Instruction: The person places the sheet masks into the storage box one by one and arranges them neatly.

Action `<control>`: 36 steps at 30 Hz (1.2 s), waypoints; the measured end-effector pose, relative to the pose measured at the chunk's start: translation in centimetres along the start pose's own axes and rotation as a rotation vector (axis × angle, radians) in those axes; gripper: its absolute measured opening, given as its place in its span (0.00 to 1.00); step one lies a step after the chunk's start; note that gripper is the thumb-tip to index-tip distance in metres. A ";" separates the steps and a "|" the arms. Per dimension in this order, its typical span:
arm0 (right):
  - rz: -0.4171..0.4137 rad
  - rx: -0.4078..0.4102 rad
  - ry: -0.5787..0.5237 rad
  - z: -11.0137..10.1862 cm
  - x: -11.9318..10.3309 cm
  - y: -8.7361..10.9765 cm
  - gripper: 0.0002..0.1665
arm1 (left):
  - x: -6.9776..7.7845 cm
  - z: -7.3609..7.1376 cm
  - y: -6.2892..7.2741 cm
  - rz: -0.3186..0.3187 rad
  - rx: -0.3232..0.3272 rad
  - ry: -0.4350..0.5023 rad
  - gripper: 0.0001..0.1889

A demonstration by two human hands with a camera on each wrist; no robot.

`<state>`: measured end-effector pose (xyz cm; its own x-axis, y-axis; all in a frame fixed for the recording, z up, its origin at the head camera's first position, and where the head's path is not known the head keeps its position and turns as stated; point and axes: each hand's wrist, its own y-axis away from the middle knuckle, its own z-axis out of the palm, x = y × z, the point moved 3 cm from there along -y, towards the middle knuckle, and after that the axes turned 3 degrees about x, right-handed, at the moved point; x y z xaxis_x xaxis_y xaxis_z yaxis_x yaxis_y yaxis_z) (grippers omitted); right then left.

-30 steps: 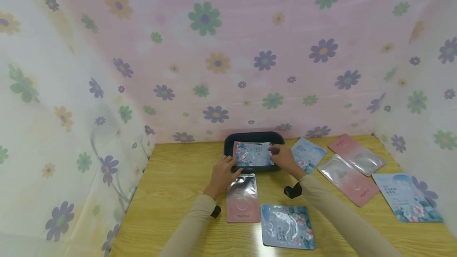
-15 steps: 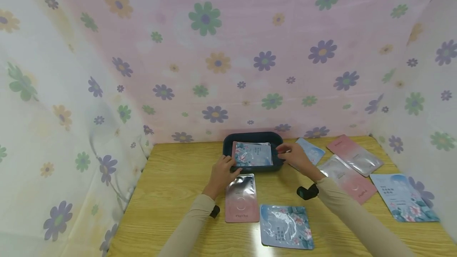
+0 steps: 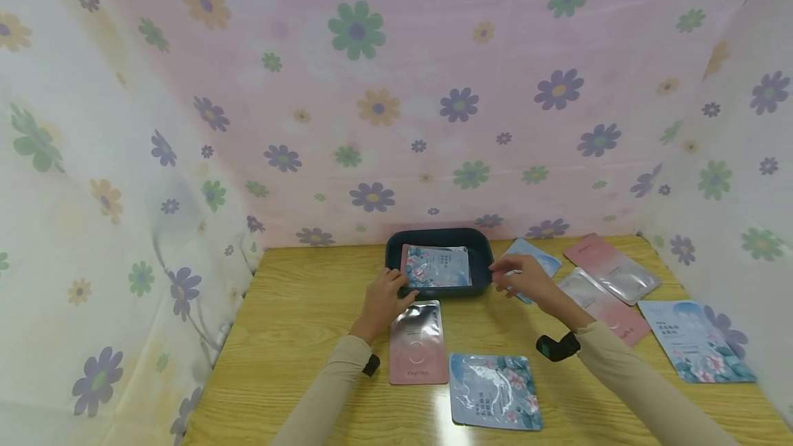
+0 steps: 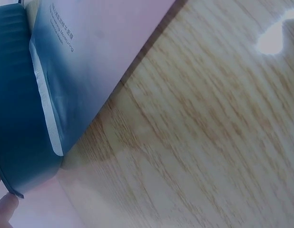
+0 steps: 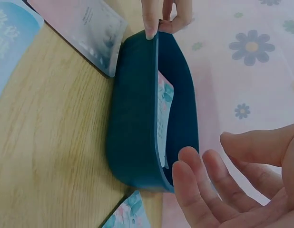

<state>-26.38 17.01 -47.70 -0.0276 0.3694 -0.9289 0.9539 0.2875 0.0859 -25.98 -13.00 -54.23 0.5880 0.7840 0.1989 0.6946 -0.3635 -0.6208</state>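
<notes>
A dark teal bin (image 3: pixel 480 259) stands at the back of the table, holding a small stack of flat sachets; a blue floral face mask sachet (image 3: pixel 441 267) lies on top, with a pink edge under it. My left hand (image 3: pixel 381 301) holds the bin's front left corner, its thumb outside the wall and fingers over the rim in the right wrist view. My right hand (image 3: pixel 526 282) hovers by the bin's right end, fingers loosely bent and holding nothing. Just in front of the bin lies a pink and silver sachet (image 4: pixel 99 52).
A blue floral sachet (image 3: pixel 494 391) lies near the front. To the right are another blue sachet (image 3: pixel 545 260), partly behind my right hand, two pink and silver sachets (image 3: pixel 610 268), and a blue one (image 3: pixel 694 341) at the far right. Flowered cloth (image 3: pixel 396 102) surrounds the table.
My right hand has let go of the blue sachet in the bin and moved right, out past the bin's right end. My left hand stays at the bin's corner.
</notes>
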 end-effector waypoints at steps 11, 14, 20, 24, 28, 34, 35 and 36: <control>0.018 -0.050 0.015 -0.8 0.9 2.4 0.18 | 0.0 0.0 0.0 0.010 0.028 0.016 0.12; 0.035 -0.060 0.019 -0.8 1.0 3.1 0.18 | 0.0 0.0 0.0 0.011 0.028 0.018 0.12; 0.061 -0.083 0.006 -0.7 2.0 4.2 0.19 | 0.0 0.0 0.0 0.005 0.029 0.023 0.12; 0.069 -0.096 -0.010 -0.6 2.8 5.1 0.20 | 0.0 -0.1 -0.1 0.007 0.044 0.026 0.12; 0.097 -0.096 -0.015 -0.4 3.6 5.9 0.22 | 0.1 -0.2 0.0 0.012 0.049 0.031 0.13; 0.133 -0.096 -0.003 0.0 4.6 7.0 0.21 | 0.1 -0.2 0.0 0.002 0.045 0.027 0.12; 0.138 -0.095 0.000 0.0 4.7 7.2 0.21 | 0.1 -0.2 0.0 0.003 0.048 0.029 0.13; 0.148 -0.091 0.003 0.1 4.9 7.3 0.21 | 0.0 -0.2 0.0 0.003 0.051 0.031 0.13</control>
<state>-19.54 20.84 -51.61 0.1103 0.4160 -0.9027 0.9168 0.3082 0.2540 -25.92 -13.03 -54.07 0.6033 0.7665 0.2200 0.6714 -0.3393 -0.6589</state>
